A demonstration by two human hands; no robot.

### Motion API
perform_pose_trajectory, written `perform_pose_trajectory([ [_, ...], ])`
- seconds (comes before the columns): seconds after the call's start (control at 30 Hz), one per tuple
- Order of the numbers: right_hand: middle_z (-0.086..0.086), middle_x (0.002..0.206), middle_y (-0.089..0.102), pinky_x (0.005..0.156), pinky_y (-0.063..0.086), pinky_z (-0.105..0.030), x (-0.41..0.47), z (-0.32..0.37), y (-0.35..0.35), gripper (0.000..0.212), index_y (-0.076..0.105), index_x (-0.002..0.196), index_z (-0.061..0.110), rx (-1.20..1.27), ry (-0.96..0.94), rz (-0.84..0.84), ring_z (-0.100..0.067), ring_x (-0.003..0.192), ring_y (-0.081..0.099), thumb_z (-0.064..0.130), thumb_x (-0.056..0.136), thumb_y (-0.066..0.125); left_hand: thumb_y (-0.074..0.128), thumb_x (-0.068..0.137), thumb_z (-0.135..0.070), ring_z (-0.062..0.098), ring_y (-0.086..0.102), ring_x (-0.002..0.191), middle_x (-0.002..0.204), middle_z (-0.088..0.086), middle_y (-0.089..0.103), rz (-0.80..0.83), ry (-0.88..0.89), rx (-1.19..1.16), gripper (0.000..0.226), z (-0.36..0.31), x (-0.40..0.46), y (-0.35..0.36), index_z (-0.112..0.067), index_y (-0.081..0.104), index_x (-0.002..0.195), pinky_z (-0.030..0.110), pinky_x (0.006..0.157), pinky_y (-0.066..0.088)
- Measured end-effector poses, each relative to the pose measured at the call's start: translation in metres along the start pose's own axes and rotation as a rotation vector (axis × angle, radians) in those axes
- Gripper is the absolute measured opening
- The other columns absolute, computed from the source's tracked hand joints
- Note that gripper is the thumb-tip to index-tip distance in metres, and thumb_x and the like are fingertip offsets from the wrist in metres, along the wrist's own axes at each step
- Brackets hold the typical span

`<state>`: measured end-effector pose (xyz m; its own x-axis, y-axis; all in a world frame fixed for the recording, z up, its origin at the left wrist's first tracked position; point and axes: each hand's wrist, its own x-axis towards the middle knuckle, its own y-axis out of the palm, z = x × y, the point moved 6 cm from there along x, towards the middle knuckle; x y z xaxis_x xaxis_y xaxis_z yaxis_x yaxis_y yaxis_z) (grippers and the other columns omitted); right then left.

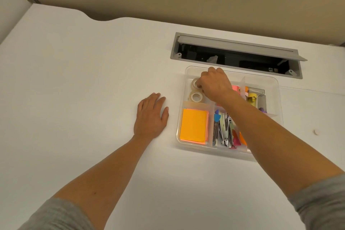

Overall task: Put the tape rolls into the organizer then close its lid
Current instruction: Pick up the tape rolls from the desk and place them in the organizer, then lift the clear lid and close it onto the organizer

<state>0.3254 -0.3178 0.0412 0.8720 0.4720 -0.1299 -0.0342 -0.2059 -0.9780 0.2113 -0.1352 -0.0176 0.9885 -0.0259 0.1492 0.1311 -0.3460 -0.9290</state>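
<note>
Tape rolls (195, 96) (2 glossy rings) inside clear plastic organizer (261, 80).

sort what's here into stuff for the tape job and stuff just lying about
Job: two clear tape rolls; clear plastic divided organizer; right hand on the far roll.

Lying about: orange sticky notes; metal staple removers; small white round cap; grey desk cable hatch; left hand.

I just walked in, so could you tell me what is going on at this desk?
A person is filling a clear organizer. The right hand sets a tape roll into its far-left compartment, behind a second tape roll. The left hand rests flat on the desk. No lid is on.
</note>
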Motion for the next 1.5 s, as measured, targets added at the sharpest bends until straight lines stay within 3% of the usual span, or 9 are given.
perform_pose_trajectory([
  [0.3,-0.01,0.112,0.065,0.09,0.043,-0.038,-0.013,-0.01,-0.012,0.033,0.066,0.113,0.02,0.331,0.138,-0.118,-0.028,0.101,0.055,0.014,0.081,0.07,0.045,0.095,-0.034,0.025,0.042,0.132,0.138,0.008,0.052,0.01,0.006,0.01,0.04,-0.001,0.0,-0.001,-0.014,0.054,0.129,0.04,0.11,0.03],
  [0.43,-0.006,0.113,0.064,0.092,0.043,-0.031,-0.05,-0.033,-0.029,0.036,0.062,0.119,0.024,0.666,0.407,-0.342,-0.022,0.103,0.057,0.013,0.085,0.065,0.044,0.095,-0.035,0.025,0.042,0.132,0.139,0.008,0.052,0.015,0.015,0.01,0.04,0.0,-0.001,0.0,-0.014,0.053,0.129,0.041,0.11,0.029],
  [0.57,0.006,0.093,0.061,0.076,0.044,-0.015,-0.127,-0.051,-0.027,0.027,0.062,0.115,0.025,0.907,0.686,-0.556,-0.005,0.078,0.054,0.022,0.088,0.062,0.042,0.095,-0.035,0.026,0.043,0.131,0.138,0.009,0.052,0.014,0.016,0.016,0.041,0.001,0.0,0.0,-0.014,0.054,0.128,0.043,0.109,0.031],
  [0.73,0.002,0.079,0.064,0.069,0.047,-0.024,-0.23,-0.072,-0.001,0.015,0.065,0.1,0.024,0.981,0.996,-0.687,-0.013,0.073,0.058,0.019,0.087,0.061,0.042,0.093,-0.036,0.027,0.044,0.13,0.137,0.009,0.053,0.021,0.025,-0.012,0.041,0.001,0.0,0.001,-0.014,0.055,0.126,0.043,0.108,0.03],
  [0.93,-0.002,0.078,0.066,0.069,0.046,-0.03,-0.332,-0.083,0.049,0.01,0.066,0.091,0.018,0.976,1.424,-0.616,-0.014,0.067,0.056,0.02,0.083,0.063,0.053,0.095,-0.03,0.025,0.041,0.135,0.14,0.008,0.052,0.095,0.029,-0.213,0.034,0.002,-0.005,-0.004,-0.014,0.061,0.124,0.043,0.116,0.021],
  [1.07,-0.001,0.077,0.066,0.07,0.041,-0.031,-0.376,-0.084,0.083,0.007,0.066,0.082,0.018,1.031,1.623,-0.484,-0.023,0.077,0.054,0.023,0.079,0.062,0.039,0.097,-0.046,0.02,0.03,0.141,0.144,0.002,0.049,0.234,-0.153,-0.501,0.044,-0.011,-0.008,-0.011,-0.02,0.054,0.13,0.039,0.12,0.006],
  [1.2,-0.006,0.057,0.067,0.06,0.047,-0.031,-0.393,-0.083,0.095,0.025,0.066,0.062,0.009,1.196,1.723,-0.451,-0.027,0.062,0.065,0.029,0.076,0.061,0.037,0.088,-0.065,0.025,0.048,0.127,0.125,0.002,0.063,0.257,-0.31,-0.777,0.055,-0.031,-0.021,-0.019,-0.032,0.046,0.131,0.052,0.113,0.027],
  [1.37,0.0,0.042,0.063,0.051,0.041,-0.027,-0.397,-0.086,0.096,0.031,0.067,0.052,0.007,1.294,1.764,-0.413,-0.012,0.038,0.061,0.03,0.073,0.065,0.045,0.082,-0.069,0.016,0.048,0.122,0.123,0.001,0.06,0.374,-0.248,-0.664,0.062,-0.05,-0.041,-0.01,-0.031,0.045,0.131,0.047,0.118,-0.002],
  [1.5,0.002,0.043,0.064,0.056,0.039,-0.024,-0.398,-0.087,0.097,0.031,0.067,0.052,0.009,1.374,1.758,-0.423,-0.007,0.044,0.063,0.027,0.076,0.064,0.039,0.092,-0.058,0.023,0.041,0.133,0.134,0.003,0.056,0.369,-0.221,-0.556,0.052,-0.055,-0.05,-0.007,-0.025,0.046,0.131,0.044,0.116,-0.012],
])
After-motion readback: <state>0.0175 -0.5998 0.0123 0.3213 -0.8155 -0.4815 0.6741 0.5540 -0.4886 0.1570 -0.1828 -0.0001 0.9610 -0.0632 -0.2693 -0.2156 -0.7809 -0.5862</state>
